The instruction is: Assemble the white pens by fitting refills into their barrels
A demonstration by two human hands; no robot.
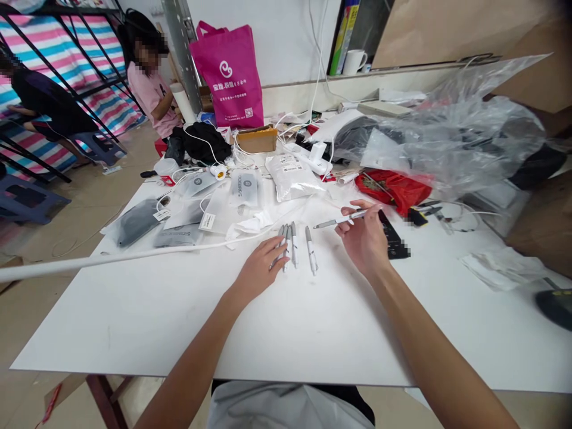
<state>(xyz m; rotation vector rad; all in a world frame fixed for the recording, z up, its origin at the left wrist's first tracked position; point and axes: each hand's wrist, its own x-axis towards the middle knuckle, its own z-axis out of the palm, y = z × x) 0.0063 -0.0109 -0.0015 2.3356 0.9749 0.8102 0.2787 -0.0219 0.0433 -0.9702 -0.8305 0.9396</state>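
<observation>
My right hand [367,241] is raised over the table with its fingers closed around a white-and-grey pen [328,224], whose grey tip points left. Several similar pens lie on the white table: one pen [311,250] rests apart, and another pen [294,243] lies in a close group to its left. My left hand [258,266] rests at that group, fingers stretched out and touching the leftmost pens, which it partly covers. A flat black object [394,235] lies behind my right hand, partly hidden by it.
Plastic-wrapped packets [138,223], a filled white bag [292,177] and cables crowd the table's back. A red bag [395,187] and clear plastic sheeting [447,131] lie at the right. A white tube [134,257] crosses the left side. Two people sit beyond, at the far left.
</observation>
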